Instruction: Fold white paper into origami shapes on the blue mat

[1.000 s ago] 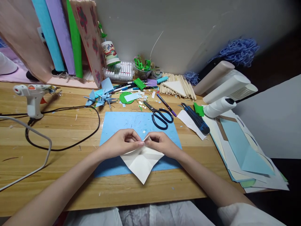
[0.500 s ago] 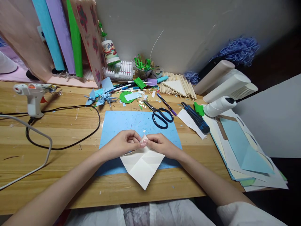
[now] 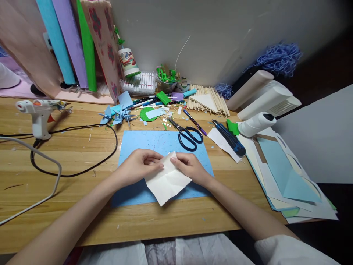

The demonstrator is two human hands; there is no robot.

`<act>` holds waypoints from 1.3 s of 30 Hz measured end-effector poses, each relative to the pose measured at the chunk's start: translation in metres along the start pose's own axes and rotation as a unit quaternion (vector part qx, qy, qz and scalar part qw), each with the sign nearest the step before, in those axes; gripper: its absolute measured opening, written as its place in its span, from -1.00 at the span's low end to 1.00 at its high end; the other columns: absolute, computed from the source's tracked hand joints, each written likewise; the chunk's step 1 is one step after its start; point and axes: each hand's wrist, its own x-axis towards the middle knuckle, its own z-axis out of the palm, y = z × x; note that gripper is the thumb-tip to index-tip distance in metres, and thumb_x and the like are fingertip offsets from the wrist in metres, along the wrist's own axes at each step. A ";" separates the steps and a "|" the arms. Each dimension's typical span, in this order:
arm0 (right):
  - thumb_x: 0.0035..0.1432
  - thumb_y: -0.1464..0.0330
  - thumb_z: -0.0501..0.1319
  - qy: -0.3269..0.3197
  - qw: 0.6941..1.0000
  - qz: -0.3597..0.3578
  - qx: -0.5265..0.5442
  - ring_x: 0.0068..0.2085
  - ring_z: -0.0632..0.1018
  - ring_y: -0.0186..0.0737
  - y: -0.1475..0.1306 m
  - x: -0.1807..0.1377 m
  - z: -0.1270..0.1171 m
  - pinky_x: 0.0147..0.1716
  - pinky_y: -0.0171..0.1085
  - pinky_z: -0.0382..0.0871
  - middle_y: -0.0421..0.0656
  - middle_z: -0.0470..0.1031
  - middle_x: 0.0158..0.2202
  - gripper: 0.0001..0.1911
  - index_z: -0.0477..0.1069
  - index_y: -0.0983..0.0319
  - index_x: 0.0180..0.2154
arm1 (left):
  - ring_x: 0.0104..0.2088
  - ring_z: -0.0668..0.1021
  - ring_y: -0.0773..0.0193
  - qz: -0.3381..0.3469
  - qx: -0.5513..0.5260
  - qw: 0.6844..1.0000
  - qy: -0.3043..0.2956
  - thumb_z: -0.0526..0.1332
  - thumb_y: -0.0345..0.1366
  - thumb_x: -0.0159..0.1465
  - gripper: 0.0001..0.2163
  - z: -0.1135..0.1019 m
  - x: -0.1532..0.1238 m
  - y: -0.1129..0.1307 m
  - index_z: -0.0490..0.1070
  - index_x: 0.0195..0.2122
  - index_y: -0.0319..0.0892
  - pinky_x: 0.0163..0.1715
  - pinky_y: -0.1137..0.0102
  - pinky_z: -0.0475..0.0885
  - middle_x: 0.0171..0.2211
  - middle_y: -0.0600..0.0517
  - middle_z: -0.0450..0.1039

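A creased sheet of white paper (image 3: pixel 167 182) is held tilted above a blue mat (image 3: pixel 132 197). My left hand (image 3: pixel 142 166) pinches its left edge between thumb and fingers. On the upper right edge, my right hand (image 3: pixel 192 168) grips the paper with its thumb on top; the fingers behind are partly hidden. Crease lines cross the middle of the sheet. Black-handled scissors (image 3: pixel 190 138) lie just beyond my right hand, partly on the mat.
To the right lie a utility knife (image 3: pixel 228 138) and stacked coloured paper (image 3: pixel 286 173). A glue gun (image 3: pixel 41 114) with its cord (image 3: pixel 82 175) stands at left. Behind the mat are folded blue paper cranes (image 3: pixel 121 116), pens, wooden sticks (image 3: pixel 212 99) and paper scraps.
The paper has turned, its lower corner swinging left and upward. My hands have moved slightly apart along its edges, the left one shifting left. The other things on the table stay put.
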 end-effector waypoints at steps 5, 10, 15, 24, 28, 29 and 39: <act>0.19 0.19 0.00 0.012 1.000 -0.017 -0.002 -0.53 0.20 -0.41 0.000 0.000 0.003 -0.59 -0.40 0.02 -0.26 0.17 -0.57 -0.66 0.33 0.30 -0.45 | -0.36 0.54 0.20 0.053 0.106 0.990 0.080 0.09 -0.28 0.15 -0.75 0.009 0.000 -0.008 0.50 -0.24 -0.22 -0.48 0.48 0.38 -0.36 0.00 0.55; 0.20 0.23 -0.01 0.026 0.998 -0.042 -0.030 -0.50 0.21 -0.39 0.000 0.001 0.005 -0.55 -0.38 0.04 -0.25 0.19 -0.55 -0.69 0.32 0.29 -0.45 | -0.33 0.55 0.26 0.169 0.217 0.954 0.123 0.05 -0.32 0.22 -0.75 0.013 0.000 -0.016 0.46 -0.15 -0.14 -0.38 0.47 0.39 -0.30 0.00 0.55; 0.20 0.24 -0.01 0.032 0.998 -0.050 -0.016 -0.50 0.20 -0.39 -0.002 0.002 0.005 -0.54 -0.39 0.04 -0.26 0.16 -0.56 -0.69 0.24 0.27 -0.51 | -0.49 0.49 0.29 0.254 0.458 0.842 0.134 0.01 -0.39 0.25 -0.71 0.018 -0.002 -0.026 0.34 -0.02 -0.22 -0.54 0.45 0.32 -0.45 -0.01 0.49; 0.19 0.20 -0.02 0.054 0.998 -0.033 -0.003 -0.52 0.16 -0.39 0.001 0.004 0.006 -0.56 -0.38 0.02 -0.28 0.09 -0.58 -0.65 0.12 0.25 -0.57 | -0.43 0.52 0.21 0.268 0.629 0.720 0.116 0.00 -0.56 0.17 -0.61 0.028 -0.008 -0.023 0.23 0.05 -0.37 -0.56 0.42 0.33 -0.34 -0.11 0.50; 0.20 0.19 -0.02 0.039 0.999 -0.022 0.008 -0.50 0.19 -0.39 0.001 0.004 0.005 -0.56 -0.39 0.04 -0.27 0.13 -0.56 -0.66 0.17 0.25 -0.53 | -0.38 0.53 0.20 0.220 0.517 0.818 0.124 -0.03 -0.37 0.26 -0.68 0.028 -0.009 -0.014 0.32 0.00 -0.27 -0.48 0.41 0.34 -0.34 -0.08 0.52; 0.20 0.19 -0.03 0.031 0.999 -0.020 0.014 -0.50 0.20 -0.39 0.000 0.004 0.004 -0.56 -0.40 0.04 -0.27 0.14 -0.55 -0.67 0.20 0.26 -0.51 | -0.36 0.53 0.19 0.196 0.457 0.859 0.120 -0.04 -0.31 0.27 -0.69 0.026 -0.010 -0.010 0.37 -0.04 -0.23 -0.44 0.41 0.34 -0.34 -0.06 0.52; 0.19 0.17 -0.01 -0.060 0.998 -0.021 0.030 -0.52 0.17 -0.43 -0.002 0.001 -0.001 -0.58 -0.41 -0.01 -0.28 0.10 -0.57 -0.63 0.17 0.27 -0.54 | -0.45 0.51 0.28 -0.084 -0.103 0.991 -0.027 0.30 -0.19 -0.02 -0.76 0.002 0.001 -0.002 0.53 -0.40 -0.27 -0.38 0.44 0.38 -0.47 -0.02 0.54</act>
